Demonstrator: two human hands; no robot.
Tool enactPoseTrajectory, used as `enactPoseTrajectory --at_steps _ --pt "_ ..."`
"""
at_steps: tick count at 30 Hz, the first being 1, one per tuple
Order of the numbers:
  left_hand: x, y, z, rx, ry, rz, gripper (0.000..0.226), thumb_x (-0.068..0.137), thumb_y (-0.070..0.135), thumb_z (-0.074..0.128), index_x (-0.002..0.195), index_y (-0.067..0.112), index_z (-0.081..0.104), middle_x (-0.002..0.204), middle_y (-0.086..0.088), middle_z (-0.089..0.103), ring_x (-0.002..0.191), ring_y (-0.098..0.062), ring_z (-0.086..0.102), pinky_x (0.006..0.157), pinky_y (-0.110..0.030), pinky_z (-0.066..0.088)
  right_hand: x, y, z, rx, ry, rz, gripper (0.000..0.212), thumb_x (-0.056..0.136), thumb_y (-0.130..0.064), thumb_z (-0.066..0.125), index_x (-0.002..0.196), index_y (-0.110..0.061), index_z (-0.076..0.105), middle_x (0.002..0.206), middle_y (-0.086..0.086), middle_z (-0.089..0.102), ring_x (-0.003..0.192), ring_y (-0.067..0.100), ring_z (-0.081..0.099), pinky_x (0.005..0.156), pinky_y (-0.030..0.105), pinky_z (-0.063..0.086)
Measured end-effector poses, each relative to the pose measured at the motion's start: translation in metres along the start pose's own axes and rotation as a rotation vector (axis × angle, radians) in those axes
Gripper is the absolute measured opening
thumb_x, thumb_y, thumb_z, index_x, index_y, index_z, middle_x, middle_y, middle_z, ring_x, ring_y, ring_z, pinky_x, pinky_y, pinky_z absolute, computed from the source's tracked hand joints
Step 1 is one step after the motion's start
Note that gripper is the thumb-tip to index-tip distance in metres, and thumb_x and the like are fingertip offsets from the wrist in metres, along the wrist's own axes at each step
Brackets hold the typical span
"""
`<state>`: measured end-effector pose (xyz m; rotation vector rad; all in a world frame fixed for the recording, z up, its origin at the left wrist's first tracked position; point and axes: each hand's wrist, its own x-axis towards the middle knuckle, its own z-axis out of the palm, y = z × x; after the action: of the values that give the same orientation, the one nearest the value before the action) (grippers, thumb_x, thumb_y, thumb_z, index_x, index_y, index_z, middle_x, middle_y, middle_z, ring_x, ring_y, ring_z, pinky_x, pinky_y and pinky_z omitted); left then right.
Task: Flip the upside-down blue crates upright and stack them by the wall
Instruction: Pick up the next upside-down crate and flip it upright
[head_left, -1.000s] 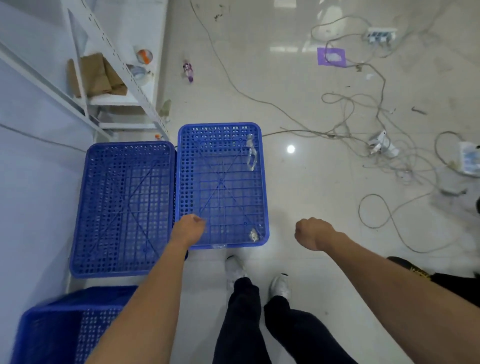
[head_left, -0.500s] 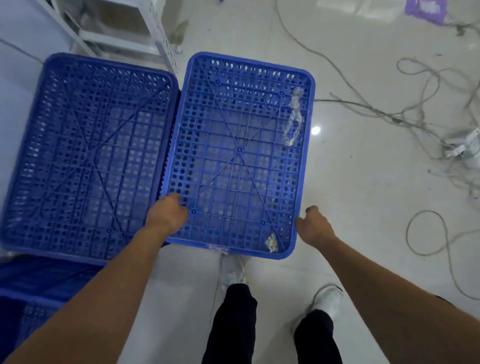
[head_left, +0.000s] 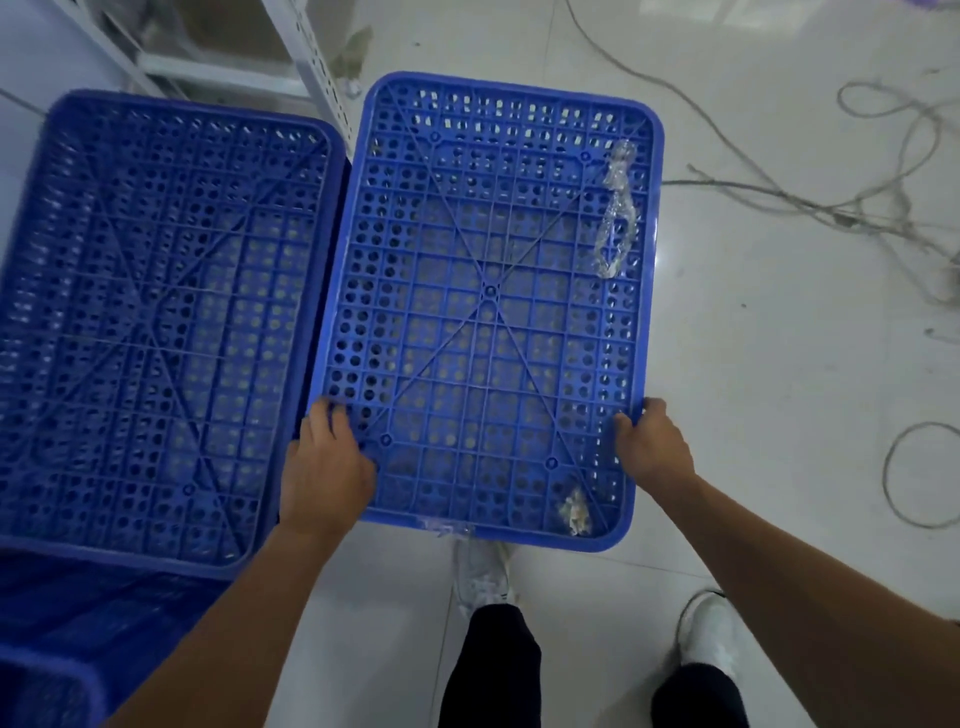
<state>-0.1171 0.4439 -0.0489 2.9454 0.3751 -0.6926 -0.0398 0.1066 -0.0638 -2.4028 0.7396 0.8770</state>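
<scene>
Two upside-down blue perforated plastic crates lie side by side on the pale tiled floor (head_left: 779, 364), ribbed undersides facing up. The left crate (head_left: 156, 322) fills the left of the frame. The right crate (head_left: 488, 312) sits in the centre, with its long side just beside the other.

The left hand (head_left: 324, 467) grips the right crate's left edge near its lower corner, fingers curled over the rim where the crates meet. The right hand (head_left: 654, 447) grips the opposite edge, with the thumb on top and the fingers wrapped round the side, hidden.

A twisted strip of clear plastic film (head_left: 615, 218) lies on the right crate's upper right. A third blue crate (head_left: 78, 623) shows blurred at lower left. White metal shelving (head_left: 311, 62) stands at upper left, and grey cables (head_left: 753, 189) trail across the upper right.
</scene>
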Motion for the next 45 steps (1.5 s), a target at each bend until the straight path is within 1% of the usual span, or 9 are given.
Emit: enactPoseTrajectory --at_steps 5,8,11,14,18,25,30,38,45 --pt "-0.002 -0.005 0.007 0.126 -0.012 -0.056 0.07 0.085 0.023 0.063 0.144 -0.003 0.035 0.153 -0.024 0.029 0.139 -0.04 0.035 0.105 -0.05 0.044 0.005 -0.004 0.014 0.068 0.051 0.03 0.036 0.102 -0.036 0.04 0.123 -0.007 0.042 0.124 0.017 0.055 0.106 0.042 0.057 0.085 0.045 0.045" --pt "0.002 0.002 0.004 0.01 -0.098 -0.225 0.068 0.091 0.023 0.057 0.148 0.004 0.025 0.154 -0.024 0.021 0.14 -0.042 0.028 0.102 -0.051 0.045 0.008 0.003 0.014 0.035 0.038 -0.01 0.029 0.101 -0.033 0.039 0.118 -0.009 0.043 0.119 0.016 0.055 0.099 0.04 0.059 0.085 0.049 0.049" --pt "0.012 0.015 -0.002 0.01 -0.172 -0.278 0.066 0.094 0.029 0.056 0.147 0.007 0.022 0.155 -0.024 0.017 0.141 -0.042 0.023 0.1 -0.047 0.046 0.011 0.005 0.007 0.027 0.009 -0.066 0.036 0.1 -0.026 0.041 0.13 -0.008 0.035 0.123 0.018 0.052 0.101 0.042 0.058 0.086 0.053 0.05" --pt "0.017 0.025 -0.01 -0.039 -0.252 -0.326 0.067 0.092 0.035 0.06 0.144 0.011 0.025 0.153 -0.022 0.02 0.136 -0.04 0.032 0.095 -0.047 0.046 0.013 0.012 -0.003 -0.009 -0.009 -0.061 0.05 0.097 -0.022 0.045 0.141 -0.008 0.026 0.129 0.02 0.05 0.106 0.045 0.057 0.087 0.052 0.049" --pt "0.008 0.042 -0.011 -0.054 -0.259 -0.281 0.071 0.086 0.044 0.068 0.135 0.01 0.029 0.141 -0.018 0.036 0.109 -0.037 0.057 0.079 -0.045 0.053 0.019 0.04 -0.025 -0.002 -0.011 -0.051 0.051 0.098 -0.024 0.044 0.143 -0.01 0.025 0.128 0.02 0.051 0.104 0.043 0.058 0.085 0.05 0.049" --pt "-0.004 0.101 0.003 -0.163 -0.347 -0.211 0.116 0.077 0.051 0.077 0.155 0.015 0.0 0.16 -0.014 0.021 0.128 -0.038 0.051 0.099 -0.047 0.049 0.034 0.103 -0.068 -0.047 0.051 -0.023 0.043 0.101 -0.025 0.04 0.141 -0.015 0.03 0.125 0.017 0.051 0.102 0.041 0.058 0.077 0.043 0.045" --pt "0.0 0.137 0.009 -0.27 -0.509 -0.211 0.137 0.055 0.063 0.086 0.154 0.013 0.005 0.154 -0.016 0.034 0.13 -0.035 0.049 0.097 -0.046 0.051 0.051 0.143 -0.101 -0.113 0.09 -0.014 0.043 0.102 -0.029 0.036 0.142 -0.016 0.03 0.125 0.016 0.052 0.1 0.04 0.059 0.075 0.042 0.043" --pt "-0.035 0.2 0.022 -0.372 -0.442 -0.126 0.123 0.028 0.087 0.073 0.127 0.026 0.033 0.128 -0.001 0.059 0.107 -0.025 0.064 0.085 -0.046 0.056 0.065 0.206 -0.15 -0.161 0.099 0.013 0.036 0.101 -0.032 0.036 0.134 -0.016 0.036 0.12 0.017 0.054 0.096 0.041 0.059 0.08 0.047 0.049" --pt "-0.046 0.254 0.023 -0.308 -0.399 -0.036 0.115 0.049 0.077 0.078 0.138 0.023 0.028 0.13 -0.004 0.056 0.107 -0.026 0.064 0.082 -0.043 0.057 0.073 0.255 -0.167 -0.148 0.137 0.057 0.035 0.101 -0.03 0.036 0.132 -0.014 0.037 0.116 0.017 0.054 0.094 0.039 0.058 0.073 0.04 0.04"
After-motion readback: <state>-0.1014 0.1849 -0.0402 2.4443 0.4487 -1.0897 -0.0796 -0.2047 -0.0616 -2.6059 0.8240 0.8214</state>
